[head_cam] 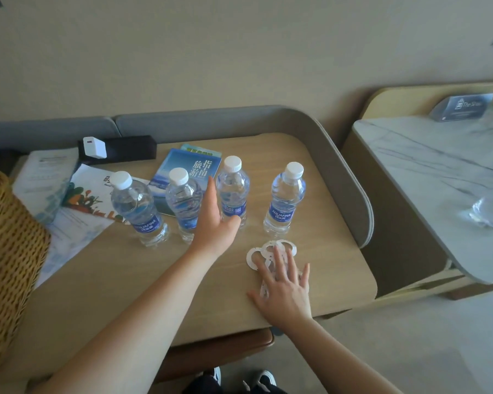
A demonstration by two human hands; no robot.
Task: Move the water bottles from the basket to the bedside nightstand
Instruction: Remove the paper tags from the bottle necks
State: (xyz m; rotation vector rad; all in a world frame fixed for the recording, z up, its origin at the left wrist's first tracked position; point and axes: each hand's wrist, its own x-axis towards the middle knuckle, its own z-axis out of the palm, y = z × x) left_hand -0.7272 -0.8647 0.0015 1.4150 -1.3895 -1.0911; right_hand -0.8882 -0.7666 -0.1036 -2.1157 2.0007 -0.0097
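So all four water bottles are standing upright in a loose row on the worktop [325, 172], caps on. Using the blue travel booklet [187, 169] as my reference: the first bottle [138, 209] stands just left of it and nearer to me, the second bottle [182, 203] is right in front of it and overlaps its lower edge, the third bottle [232, 189] sits just off its right edge, and the fourth bottle [286, 197] is further right again, with a clear gap between it and the third.

My left hand [214, 220] is spread open between the second and third bottles, thumb against the base of the third; it isn't closed around anything. My right hand [282, 288] lies flat, fingers wide, on a white plastic ring carrier [268, 250] well in front of and to the right of the booklet, close to the worktop's front edge.

The wicker basket [9, 251] is far left of the booklet, at the worktop's left end. Papers [77, 220] cover the patch between basket and booklet. A white charger [95, 148] on a black box [125, 149] sits just behind and left of the booklet, against the grey padded rim [339, 155] that wraps the back and right side. The bare wood right of the fourth bottle, up to that rim, is open. Beyond the rim is a marble-topped table [427, 166].
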